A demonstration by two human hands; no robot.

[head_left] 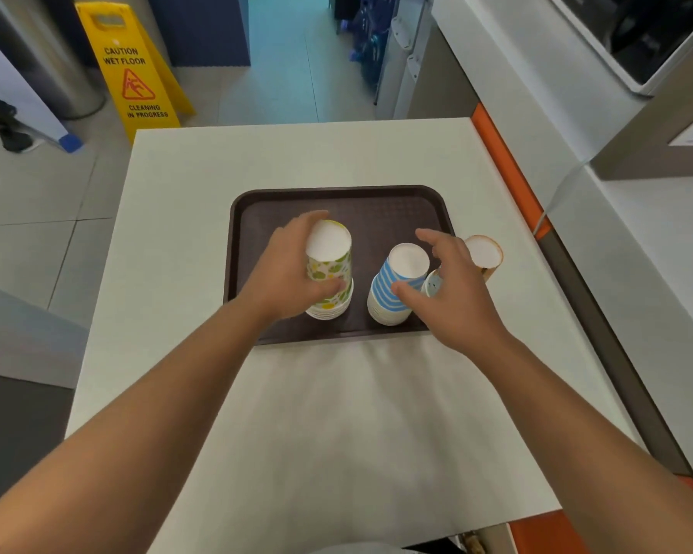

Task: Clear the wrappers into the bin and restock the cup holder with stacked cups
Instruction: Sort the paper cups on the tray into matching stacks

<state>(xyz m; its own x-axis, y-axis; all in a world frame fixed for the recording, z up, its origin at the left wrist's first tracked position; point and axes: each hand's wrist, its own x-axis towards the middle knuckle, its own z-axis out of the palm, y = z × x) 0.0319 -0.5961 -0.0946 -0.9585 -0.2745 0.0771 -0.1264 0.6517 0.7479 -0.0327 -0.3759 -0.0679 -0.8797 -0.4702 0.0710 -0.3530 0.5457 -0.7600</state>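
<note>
**Cup stacks on tray: both hands engaged**

On the white counter (337, 161) a dark brown tray (377, 209) is set, roughly centred and near the far half of the surface. Four inverted paper-cup items are observed at its near and right portion.

Left hand (285, 273): wrapped around the lemon-patterned cup stack (331, 269), thumb across the near side and fingers curled behind the top cup. The stack is seen standing upside down on the tray, its rims resting on the tray floor.

Right hand (453, 289): spread, with fingers arched and parted. The thumb is seen touching the side of the blue-striped cup stack (393, 287), which stands inverted on the tray just right of the lemon stack, the two stacks apart. No closed grasp is shown; the fingers are held loosely above and beside the stack.

A small blue-printed cup (433, 283) is noted directly beside the striped stack, largely hidden under the right palm; contact with the hand cannot be determined. An orange-brown cup (484, 253) is seen beyond the right hand at the tray's right edge; whether it stands on the tray or on the counter cannot be determined.

On the floor beyond the counter's far left corner, a yellow wet-floor sign (135, 74) is recorded.
</note>
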